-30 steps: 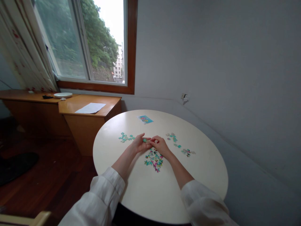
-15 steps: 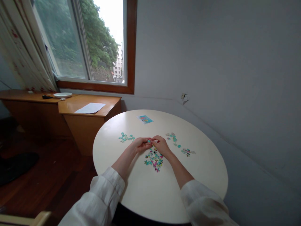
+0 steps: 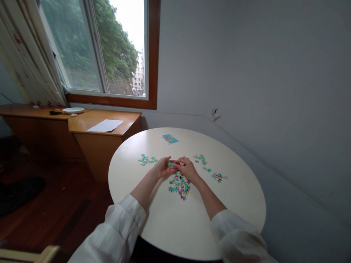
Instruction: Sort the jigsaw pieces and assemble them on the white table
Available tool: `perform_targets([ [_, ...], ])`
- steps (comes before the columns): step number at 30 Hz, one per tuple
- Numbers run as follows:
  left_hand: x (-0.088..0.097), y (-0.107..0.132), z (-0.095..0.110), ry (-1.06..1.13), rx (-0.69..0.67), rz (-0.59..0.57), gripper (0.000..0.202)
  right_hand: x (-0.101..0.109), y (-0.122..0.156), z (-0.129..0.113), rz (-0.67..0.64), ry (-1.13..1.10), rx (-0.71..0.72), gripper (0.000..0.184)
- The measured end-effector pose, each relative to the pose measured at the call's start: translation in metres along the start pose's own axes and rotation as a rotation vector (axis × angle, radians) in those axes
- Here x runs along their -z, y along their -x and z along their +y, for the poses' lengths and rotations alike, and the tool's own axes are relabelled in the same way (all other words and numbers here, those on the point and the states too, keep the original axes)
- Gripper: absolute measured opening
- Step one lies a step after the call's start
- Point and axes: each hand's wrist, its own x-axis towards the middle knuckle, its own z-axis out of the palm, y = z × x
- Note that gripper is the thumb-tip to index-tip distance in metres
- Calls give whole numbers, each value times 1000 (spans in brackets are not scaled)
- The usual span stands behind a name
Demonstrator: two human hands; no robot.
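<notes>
On tbl (image 3: 175, 226), past puzzle pcs (image 3: 183, 190), pic card (image 3: 170, 138)

One round white counter (image 3: 170, 230), which carries: one heap of small multicoloured jigsaw pieces (image 3: 181, 189), near; one group of teal jigsaw pieces (image 3: 144, 160), left; scattered pale and teal pieces (image 3: 202, 160), right; one blue rectangular picture card (image 3: 170, 138), far side. One bare left hand (image 3: 164, 168), cupped, holds a teal-green piece (image 3: 170, 164). One bare right hand (image 3: 188, 170), bent, at its fingertips.

Open to passage along the near side of the round table (image 3: 178, 226); blocked between the forearms (image 3: 144, 186) by heaped puzzle pieces (image 3: 179, 188), flanked left and right by smaller clusters (image 3: 218, 177).
</notes>
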Motion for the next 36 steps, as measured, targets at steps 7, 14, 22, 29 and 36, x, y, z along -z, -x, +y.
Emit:
perform_targets([
  [7,1,-2,1,18,0,19,29,2,-2,-5,-22,-84,-75,5],
  [14,3,-3,0,-17,-5,3,21,-1,-2,-1,-14,-271,-235,16],
  [22,-5,4,1,-34,-22,79,15,-1,-5,2,126,-416,-265,24],
  [29,-1,-1,-2,-288,-283,302,14,-4,-6,1,69,-475,-301,28],
  [36,1,-2,-11,-804,-434,256,28,-2,-5,-1,24,-394,-236,21],
])
